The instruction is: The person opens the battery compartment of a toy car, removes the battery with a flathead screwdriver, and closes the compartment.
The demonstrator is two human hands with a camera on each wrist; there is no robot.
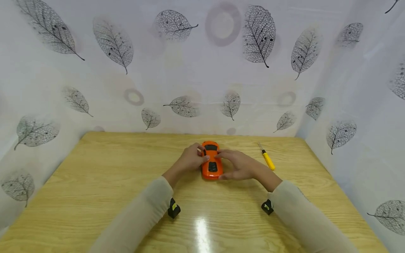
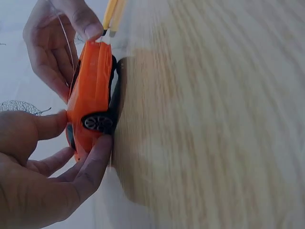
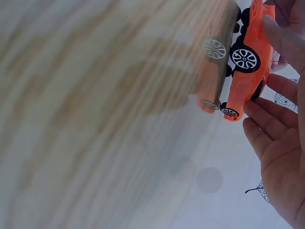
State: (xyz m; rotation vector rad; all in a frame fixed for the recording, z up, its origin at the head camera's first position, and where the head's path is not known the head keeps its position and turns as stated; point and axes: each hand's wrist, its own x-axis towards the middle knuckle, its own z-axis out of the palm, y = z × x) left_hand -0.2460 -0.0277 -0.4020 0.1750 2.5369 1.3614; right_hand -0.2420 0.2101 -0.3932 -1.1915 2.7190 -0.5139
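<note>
An orange toy car (image 1: 209,173) with black windows sits lengthwise near the far middle of the table. From its left side my left hand (image 1: 191,157) holds it, thumb over the roof and fingers along the flank; in the left wrist view a fingertip lies just beside a wheel (image 2: 97,122). My right hand (image 1: 238,166) holds the opposite side, with the thumb at the near end and the fingers along the body. Spoked wheels (image 3: 245,59) show in the right wrist view, close over the car's reflection on the glossy tabletop.
A screwdriver (image 1: 268,160) with a yellow handle lies to the right of the right hand. The wooden table (image 1: 110,182) ends at cloth walls (image 1: 196,73) printed with leaves, at the back and both sides. Small black devices (image 1: 173,209) sit at both wrists.
</note>
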